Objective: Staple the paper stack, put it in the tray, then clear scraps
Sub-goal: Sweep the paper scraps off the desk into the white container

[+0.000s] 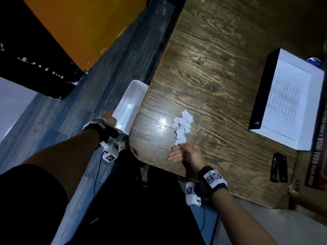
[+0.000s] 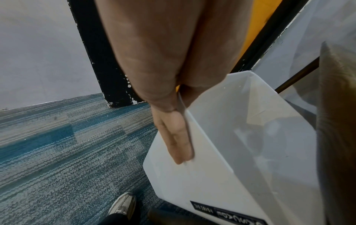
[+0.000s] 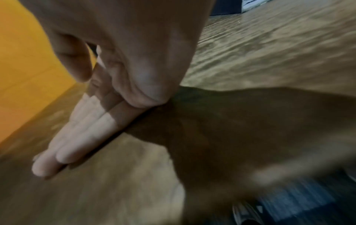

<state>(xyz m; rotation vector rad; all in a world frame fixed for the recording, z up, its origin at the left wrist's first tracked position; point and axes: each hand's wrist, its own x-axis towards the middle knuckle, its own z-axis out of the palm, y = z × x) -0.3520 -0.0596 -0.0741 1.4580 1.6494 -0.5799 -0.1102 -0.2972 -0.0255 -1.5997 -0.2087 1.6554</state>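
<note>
Your left hand (image 1: 110, 119) grips the wall of a white bin (image 1: 130, 105) held against the tabletop (image 1: 221, 50) edge, left of center. Your right hand (image 1: 184, 153), fingers straight and together, rests edge-down just below the paper scraps (image 1: 182, 127). The paper stack (image 1: 284, 96) lies in the tray (image 1: 259, 93) at right.

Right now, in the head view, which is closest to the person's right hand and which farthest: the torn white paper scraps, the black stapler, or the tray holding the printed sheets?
1. Torn white paper scraps, just beyond the right hand.
2. Black stapler, off to its right.
3. Black-edged white tray with printed sheets, far right.
</note>
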